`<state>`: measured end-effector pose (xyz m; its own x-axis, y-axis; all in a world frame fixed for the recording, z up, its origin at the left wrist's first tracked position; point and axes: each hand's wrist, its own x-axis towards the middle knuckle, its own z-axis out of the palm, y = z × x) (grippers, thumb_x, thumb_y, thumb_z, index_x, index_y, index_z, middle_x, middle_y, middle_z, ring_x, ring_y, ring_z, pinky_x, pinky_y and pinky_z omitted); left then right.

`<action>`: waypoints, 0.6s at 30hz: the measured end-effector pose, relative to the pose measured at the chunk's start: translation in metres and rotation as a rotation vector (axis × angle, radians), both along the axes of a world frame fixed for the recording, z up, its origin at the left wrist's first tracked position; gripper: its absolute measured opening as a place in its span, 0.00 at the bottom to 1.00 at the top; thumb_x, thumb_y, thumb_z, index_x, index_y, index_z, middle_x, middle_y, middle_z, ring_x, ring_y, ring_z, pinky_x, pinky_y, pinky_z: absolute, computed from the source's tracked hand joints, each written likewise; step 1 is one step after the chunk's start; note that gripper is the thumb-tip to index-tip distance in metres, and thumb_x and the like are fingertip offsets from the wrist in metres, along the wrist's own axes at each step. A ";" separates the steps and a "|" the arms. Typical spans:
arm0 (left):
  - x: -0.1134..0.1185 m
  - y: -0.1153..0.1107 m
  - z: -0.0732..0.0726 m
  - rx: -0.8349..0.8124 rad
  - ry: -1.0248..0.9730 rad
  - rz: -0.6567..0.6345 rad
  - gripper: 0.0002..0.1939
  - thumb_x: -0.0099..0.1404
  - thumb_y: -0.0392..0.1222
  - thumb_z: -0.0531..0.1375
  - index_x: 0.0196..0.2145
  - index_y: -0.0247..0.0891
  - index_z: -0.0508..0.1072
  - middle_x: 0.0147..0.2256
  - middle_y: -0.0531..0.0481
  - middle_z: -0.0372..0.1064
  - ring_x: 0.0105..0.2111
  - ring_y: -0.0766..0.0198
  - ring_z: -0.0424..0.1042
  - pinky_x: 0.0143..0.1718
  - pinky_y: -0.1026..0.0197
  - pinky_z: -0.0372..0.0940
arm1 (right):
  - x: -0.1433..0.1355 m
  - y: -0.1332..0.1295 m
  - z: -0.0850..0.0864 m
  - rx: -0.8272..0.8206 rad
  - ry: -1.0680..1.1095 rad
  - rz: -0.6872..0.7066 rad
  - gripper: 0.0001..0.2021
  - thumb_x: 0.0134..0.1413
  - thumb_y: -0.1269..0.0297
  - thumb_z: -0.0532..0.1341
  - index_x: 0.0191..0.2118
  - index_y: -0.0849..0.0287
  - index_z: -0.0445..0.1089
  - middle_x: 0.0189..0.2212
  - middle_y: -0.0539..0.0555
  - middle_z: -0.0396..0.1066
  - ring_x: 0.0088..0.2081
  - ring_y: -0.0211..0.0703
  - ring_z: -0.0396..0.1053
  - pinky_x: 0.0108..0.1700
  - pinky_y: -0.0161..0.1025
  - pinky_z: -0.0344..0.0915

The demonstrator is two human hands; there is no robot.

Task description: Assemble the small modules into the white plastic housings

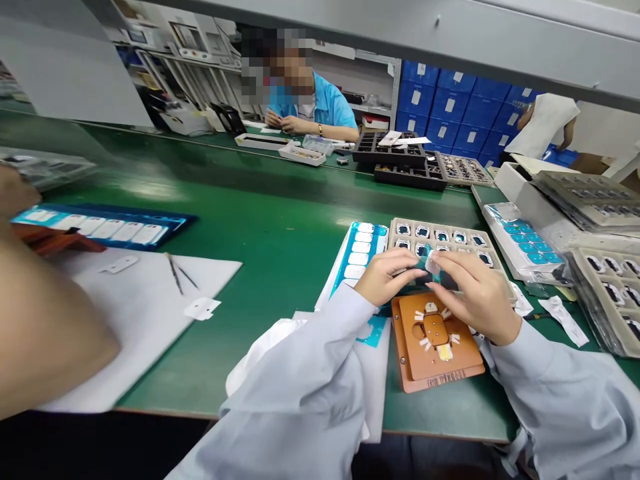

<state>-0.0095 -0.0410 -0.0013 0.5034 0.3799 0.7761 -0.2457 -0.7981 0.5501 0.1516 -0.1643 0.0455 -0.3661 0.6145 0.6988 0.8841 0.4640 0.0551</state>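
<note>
Above the orange fixture, both hands come together on a small white piece with clear teal film (431, 262). My left hand (385, 277) is closed, its thumb and fingertips pinching the film's left side. My right hand (477, 293) grips the piece from the right between thumb and fingers. The orange fixture (417, 370) lies below, with a raised centre block and white and yellow pads around it. Just behind the hands is a beige tray (433, 235) of white-framed dark parts. Left of it lies a teal sheet of white stickers (360, 247), partly covered by my sleeve.
A neighbour's bare arm (50, 320) reaches in at left over a white mat (150, 333) with tweezers (175, 273). Further trays (613, 293) and a pack of teal pieces (530, 243) stand at right. A person in blue (333, 100) sits opposite, near black trays (390, 150).
</note>
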 end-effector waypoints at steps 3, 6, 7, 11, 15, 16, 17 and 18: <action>0.001 -0.002 0.001 0.047 0.003 -0.010 0.13 0.68 0.45 0.59 0.29 0.35 0.76 0.30 0.47 0.71 0.32 0.64 0.70 0.35 0.62 0.68 | 0.005 -0.001 -0.001 -0.074 0.045 0.001 0.21 0.61 0.65 0.62 0.58 0.61 0.63 0.49 0.63 0.73 0.50 0.55 0.72 0.50 0.51 0.72; 0.001 -0.003 0.001 0.067 0.014 -0.015 0.15 0.69 0.46 0.58 0.28 0.35 0.74 0.29 0.48 0.69 0.30 0.66 0.69 0.33 0.64 0.66 | 0.006 -0.001 -0.002 -0.130 0.102 0.009 0.22 0.61 0.61 0.63 0.59 0.58 0.62 0.49 0.61 0.73 0.50 0.53 0.72 0.51 0.51 0.72; 0.001 -0.003 0.001 0.068 0.021 -0.016 0.16 0.69 0.46 0.58 0.28 0.35 0.74 0.29 0.48 0.68 0.30 0.66 0.68 0.33 0.64 0.66 | 0.006 0.000 -0.002 -0.143 0.123 0.011 0.22 0.61 0.60 0.63 0.58 0.57 0.62 0.49 0.61 0.73 0.50 0.53 0.72 0.51 0.51 0.72; 0.000 -0.003 0.000 0.055 0.069 -0.017 0.17 0.70 0.48 0.56 0.29 0.36 0.74 0.28 0.49 0.67 0.30 0.65 0.68 0.33 0.63 0.66 | 0.007 0.002 -0.001 -0.168 0.215 0.024 0.21 0.60 0.58 0.64 0.57 0.56 0.62 0.50 0.61 0.71 0.52 0.53 0.70 0.48 0.50 0.74; -0.001 -0.002 0.000 0.030 0.123 -0.016 0.15 0.71 0.47 0.55 0.35 0.37 0.76 0.31 0.47 0.69 0.33 0.62 0.71 0.36 0.61 0.67 | 0.007 0.001 0.004 -0.226 0.322 0.045 0.21 0.58 0.59 0.65 0.55 0.55 0.64 0.50 0.61 0.70 0.51 0.53 0.70 0.46 0.50 0.74; -0.001 -0.002 0.000 0.026 0.134 -0.020 0.14 0.70 0.47 0.55 0.36 0.37 0.76 0.32 0.46 0.70 0.34 0.61 0.71 0.37 0.61 0.67 | 0.007 0.001 0.004 -0.237 0.346 0.058 0.21 0.58 0.60 0.66 0.55 0.54 0.64 0.50 0.60 0.69 0.49 0.52 0.70 0.47 0.50 0.74; -0.001 -0.003 0.000 0.025 0.142 -0.027 0.13 0.70 0.46 0.55 0.37 0.37 0.76 0.33 0.46 0.71 0.35 0.61 0.72 0.38 0.60 0.67 | 0.007 0.000 0.003 -0.241 0.369 0.073 0.21 0.58 0.61 0.66 0.55 0.54 0.64 0.50 0.60 0.69 0.48 0.51 0.71 0.47 0.51 0.74; -0.001 -0.003 0.000 0.026 0.149 -0.034 0.13 0.70 0.46 0.55 0.38 0.37 0.76 0.34 0.45 0.71 0.35 0.61 0.72 0.38 0.60 0.67 | 0.006 0.000 0.002 -0.243 0.390 0.091 0.21 0.58 0.62 0.66 0.55 0.55 0.63 0.50 0.60 0.68 0.48 0.51 0.71 0.48 0.51 0.74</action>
